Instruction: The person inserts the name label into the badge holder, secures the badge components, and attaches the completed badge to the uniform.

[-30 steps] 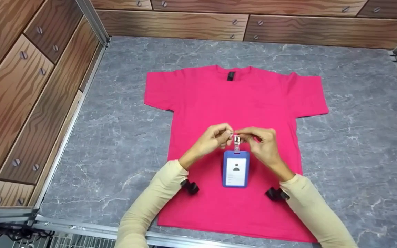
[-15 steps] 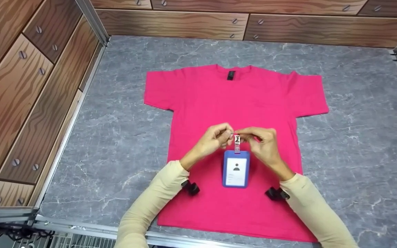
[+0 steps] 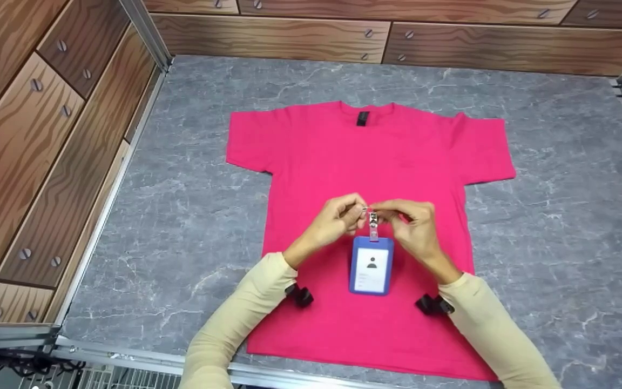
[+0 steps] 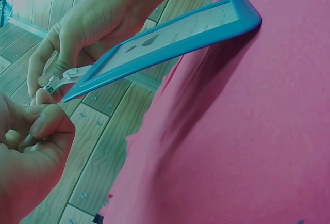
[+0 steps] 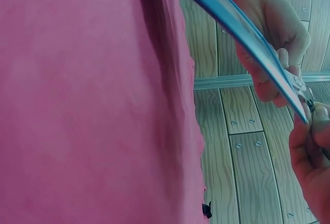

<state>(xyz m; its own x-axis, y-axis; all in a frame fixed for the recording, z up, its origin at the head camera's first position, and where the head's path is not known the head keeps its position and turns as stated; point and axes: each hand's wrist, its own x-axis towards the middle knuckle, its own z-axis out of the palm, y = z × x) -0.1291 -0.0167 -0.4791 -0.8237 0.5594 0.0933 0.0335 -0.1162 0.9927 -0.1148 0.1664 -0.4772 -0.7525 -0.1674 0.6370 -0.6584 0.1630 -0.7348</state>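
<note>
A blue ID badge holder with a white card hangs tilted above the pink T-shirt, its lower edge close to the cloth. Its clear strap leads up to a metal clip. My right hand pinches the clip between thumb and fingertips from the right. From the left, the curled fingers of my left hand pinch a small shiny metal piece at the clip's top. In the left wrist view the badge holder slants between the hands and the shirt. Fingers partly hide the small metal piece.
The T-shirt lies flat, collar away from me, on a grey marbled table. Wood-patterned walls enclose the back and sides. A metal rail runs along the front edge, with dark cables below at left.
The badge holder and clip have shifted very slightly to the right. Both hands keep their hold in almost the same place.
</note>
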